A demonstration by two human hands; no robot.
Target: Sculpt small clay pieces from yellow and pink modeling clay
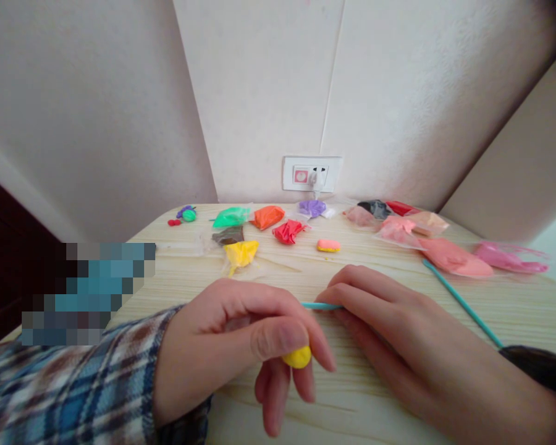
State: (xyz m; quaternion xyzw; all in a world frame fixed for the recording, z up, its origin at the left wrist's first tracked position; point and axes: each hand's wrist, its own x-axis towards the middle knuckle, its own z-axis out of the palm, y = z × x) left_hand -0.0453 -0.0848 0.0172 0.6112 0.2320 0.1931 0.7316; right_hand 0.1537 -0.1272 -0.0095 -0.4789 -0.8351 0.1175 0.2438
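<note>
My left hand (254,340) pinches a lump of yellow clay (298,357) between the thumb and the fingers; the lower fingers hang loosely below it. Across from it, my right hand (393,327) has its fingers closed on a thin teal stick (322,306), a modelling tool by its look. The stick's left end disappears behind my left index finger, so I cannot tell whether it touches the clay. Beyond both hands lies a small pink block with a yellow base (328,245).
Bagged clay in yellow (241,254), green (231,216), orange (267,217), red (290,232), purple (312,207) and salmon (458,256) lies along the back. Another teal stick (463,303) is by my right forearm. A plugged socket (312,173) is on the wall.
</note>
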